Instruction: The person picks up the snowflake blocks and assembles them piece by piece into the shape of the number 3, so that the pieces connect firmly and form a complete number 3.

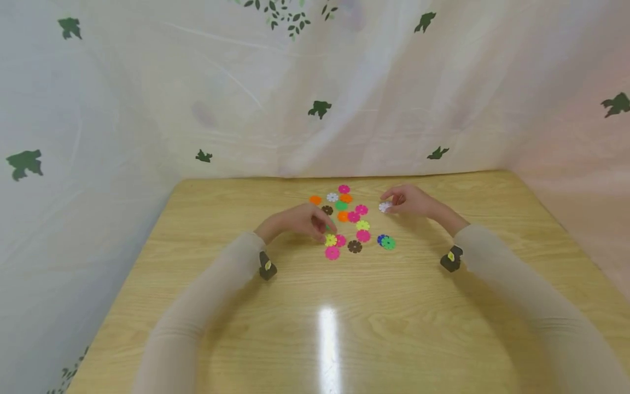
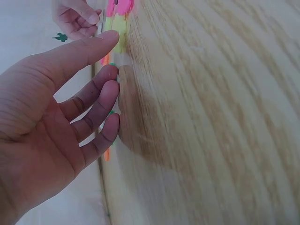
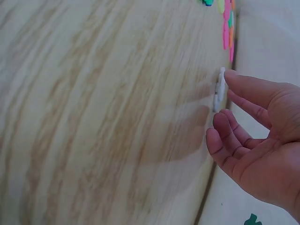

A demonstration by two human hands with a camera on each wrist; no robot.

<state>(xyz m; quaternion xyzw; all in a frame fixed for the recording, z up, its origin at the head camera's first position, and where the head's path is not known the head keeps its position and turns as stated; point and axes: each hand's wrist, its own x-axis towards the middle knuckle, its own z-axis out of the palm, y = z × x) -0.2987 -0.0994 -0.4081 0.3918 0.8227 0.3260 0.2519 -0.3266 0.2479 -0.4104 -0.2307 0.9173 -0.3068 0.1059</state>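
My left hand (image 1: 301,220) reaches into a group of flat, flower-shaped plastic discs with notched rims. Its thumb is at the edge of a yellow disc (image 1: 331,240), and the fingers are loosely bent over the table; in the left wrist view this hand (image 2: 61,98) shows a gap between thumb and fingers. To the right, my right hand (image 1: 410,201) has its thumb at a white disc (image 1: 384,207). In the right wrist view, the white piece (image 3: 219,89) lies flat by the thumb tip, with the other fingers (image 3: 222,129) apart from it.
Pink (image 1: 332,253), orange (image 1: 315,200), brown (image 1: 355,247) and other discs lie between the hands, some overlapping. A green disc (image 1: 388,243) partly covers a blue one (image 1: 381,239). The wooden table (image 1: 394,328) meets a hanging cloth (image 1: 256,126) at its back edge.
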